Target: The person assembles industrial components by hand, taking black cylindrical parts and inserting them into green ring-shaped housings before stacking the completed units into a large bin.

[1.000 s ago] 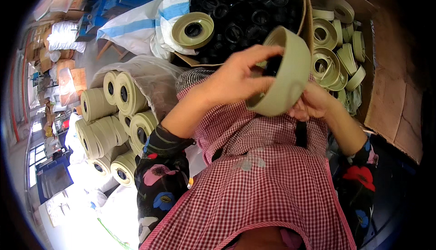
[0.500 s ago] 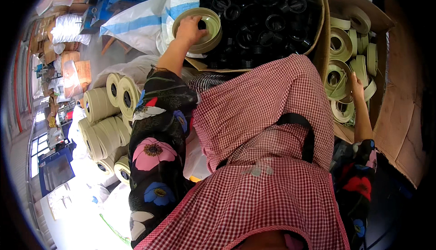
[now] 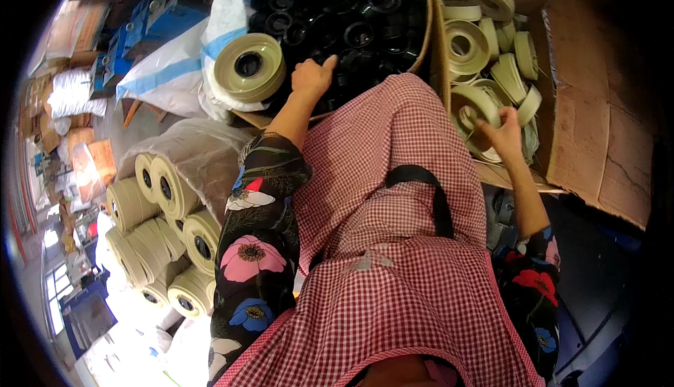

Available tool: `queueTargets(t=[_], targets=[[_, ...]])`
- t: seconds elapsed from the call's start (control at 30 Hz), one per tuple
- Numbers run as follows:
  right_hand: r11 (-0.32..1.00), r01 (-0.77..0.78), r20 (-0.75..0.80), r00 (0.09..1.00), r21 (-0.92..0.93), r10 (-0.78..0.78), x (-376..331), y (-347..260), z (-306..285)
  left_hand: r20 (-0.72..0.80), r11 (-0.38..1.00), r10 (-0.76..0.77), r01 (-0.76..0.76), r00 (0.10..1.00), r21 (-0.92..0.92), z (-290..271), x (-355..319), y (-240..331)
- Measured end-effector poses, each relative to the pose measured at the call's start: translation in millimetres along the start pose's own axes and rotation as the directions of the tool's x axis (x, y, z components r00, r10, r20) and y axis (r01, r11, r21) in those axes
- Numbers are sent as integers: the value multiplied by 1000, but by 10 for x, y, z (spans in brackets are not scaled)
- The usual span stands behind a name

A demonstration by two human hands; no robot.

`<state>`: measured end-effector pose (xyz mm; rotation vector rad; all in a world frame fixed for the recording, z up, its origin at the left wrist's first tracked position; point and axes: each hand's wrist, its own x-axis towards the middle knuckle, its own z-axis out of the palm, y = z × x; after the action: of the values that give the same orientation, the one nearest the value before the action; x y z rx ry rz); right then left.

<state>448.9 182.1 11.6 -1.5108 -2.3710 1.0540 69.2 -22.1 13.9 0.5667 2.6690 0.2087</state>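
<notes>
My left hand [image 3: 312,78] is over the near edge of the heap of small black plastic fittings [image 3: 359,34], thumb spread away from the fingers; nothing shows in its grasp, though the fingertips point down among the dark parts. Left of it, a round cream plastic flanged piece [image 3: 249,85] with a black fitting [image 3: 248,64] in its centre lies at the edge of the heap. At the right, my right hand [image 3: 504,136] grips the rim of a cream plastic ring [image 3: 477,100] in the cardboard box [image 3: 552,85], thumb on one side and fingers on the other.
More cream rings [image 3: 467,44] fill that box, whose flap [image 3: 604,155] folds out to the right. Stacked cream pieces with black centres [image 3: 168,190] stand at the left, partly under clear plastic. A white and blue woven sack [image 3: 168,71] lies behind them. My checked apron [image 3: 379,148] covers my lap.
My left hand has left the cream flanged piece and moved right over the black fittings. My right hand now tilts up a ring in the box. The whole view has shifted.
</notes>
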Motion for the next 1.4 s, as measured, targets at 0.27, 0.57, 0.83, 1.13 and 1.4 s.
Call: queueTargets(t=[0.27, 0.57, 0.83, 1.13, 1.4], targets=[[917, -161, 441, 898, 365, -17, -373, -72, -86, -141, 954, 18, -59, 990, -294, -171, -211, -91], [649, 331, 14, 885, 685, -466, -681, -1456, -463, -281, 335, 679, -628, 678, -703, -840, -1600, 647], [354, 59, 205, 722, 933, -661, -960, -1766, -491, -116, 322, 686, -442, 718, -837, -1113, -2126, 765], [218, 861, -75, 282, 459, -957, -938, -1869, -668, 323, 65, 743, 417, 586, -906, -1037, -2158, 641], [297, 867, 62, 297, 399, -953, -947, -1777, -702, 578, 271, 623, 547, 528, -792, -945, -2172, 637]])
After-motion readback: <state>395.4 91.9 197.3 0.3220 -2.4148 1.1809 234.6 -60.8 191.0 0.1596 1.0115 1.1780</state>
